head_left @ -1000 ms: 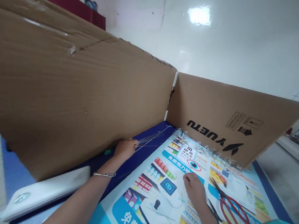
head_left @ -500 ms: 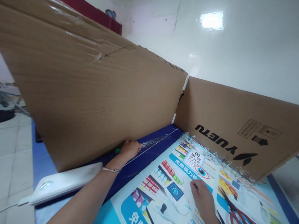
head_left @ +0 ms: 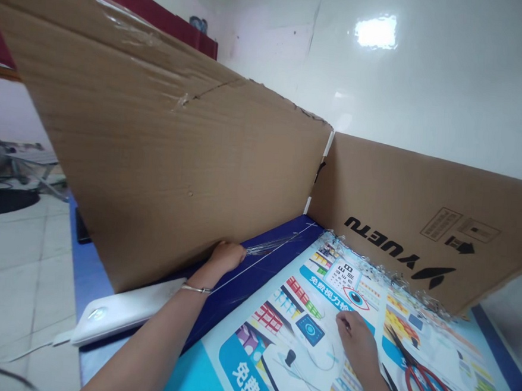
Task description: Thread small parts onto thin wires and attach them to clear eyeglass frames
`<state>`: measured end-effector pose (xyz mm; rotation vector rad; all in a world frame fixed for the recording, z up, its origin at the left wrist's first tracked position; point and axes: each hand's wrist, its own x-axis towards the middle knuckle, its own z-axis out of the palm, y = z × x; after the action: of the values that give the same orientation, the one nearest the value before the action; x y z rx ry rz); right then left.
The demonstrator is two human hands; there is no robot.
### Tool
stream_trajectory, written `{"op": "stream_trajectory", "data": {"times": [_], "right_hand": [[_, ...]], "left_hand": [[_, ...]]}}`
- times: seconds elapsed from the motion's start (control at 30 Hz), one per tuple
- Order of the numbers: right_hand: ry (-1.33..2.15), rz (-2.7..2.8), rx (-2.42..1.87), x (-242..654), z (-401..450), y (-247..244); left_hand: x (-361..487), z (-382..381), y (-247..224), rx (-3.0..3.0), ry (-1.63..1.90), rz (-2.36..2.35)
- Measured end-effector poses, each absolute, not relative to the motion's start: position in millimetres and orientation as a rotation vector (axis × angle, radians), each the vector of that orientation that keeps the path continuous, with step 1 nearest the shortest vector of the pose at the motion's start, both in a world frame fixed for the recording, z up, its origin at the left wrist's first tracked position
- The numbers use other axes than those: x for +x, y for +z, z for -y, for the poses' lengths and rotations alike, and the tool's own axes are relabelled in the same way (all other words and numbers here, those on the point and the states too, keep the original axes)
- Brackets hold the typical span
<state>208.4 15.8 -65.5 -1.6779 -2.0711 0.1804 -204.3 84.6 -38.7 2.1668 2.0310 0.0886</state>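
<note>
My left hand (head_left: 227, 257) lies against the foot of the left cardboard panel (head_left: 192, 155), its fingers closed round the near end of a bundle of thin silvery wires (head_left: 269, 246). The wires run away from it along the dark blue strip (head_left: 240, 298). My right hand (head_left: 358, 342) is held over the printed poster sheet (head_left: 323, 334), fingers curled in; whatever they hold, if anything, is too small to make out. Just right of that hand are red-handled scissors (head_left: 430, 386) and a dark-jawed hand tool (head_left: 394, 388), partly cut off by the frame's edge.
A white power strip (head_left: 132, 308) with a cable sits left of my forearm. Cardboard with black print (head_left: 389, 216) stands at the back right. Along its foot lie several tangled wire pieces (head_left: 389, 276). A white wall (head_left: 452, 84) rises behind.
The whole view has shifted slightly to the right. Both hands stay in nearly the same places; a small green thing beside my left hand has gone out of sight.
</note>
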Motion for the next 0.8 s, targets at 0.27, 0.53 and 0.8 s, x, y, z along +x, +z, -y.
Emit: {"op": "stream_trajectory", "data": {"times": [0.27,0.53,0.8], "right_hand": [[0.191,2.082,-1.666,209.5,-17.6,-68.4],[0.2,2.09,-1.643,209.7,-17.9,-67.8],[0.173,2.07,-1.663,208.7,-18.0,-68.2]], "left_hand": [[-220.9,-85.7,-39.6,2.143,0.148,-2.013],[-195.7,-94.1,-47.4,2.184,0.301,-1.883],[-173.0,-95.3,-58.4,2.241,0.318,-1.813]]}}
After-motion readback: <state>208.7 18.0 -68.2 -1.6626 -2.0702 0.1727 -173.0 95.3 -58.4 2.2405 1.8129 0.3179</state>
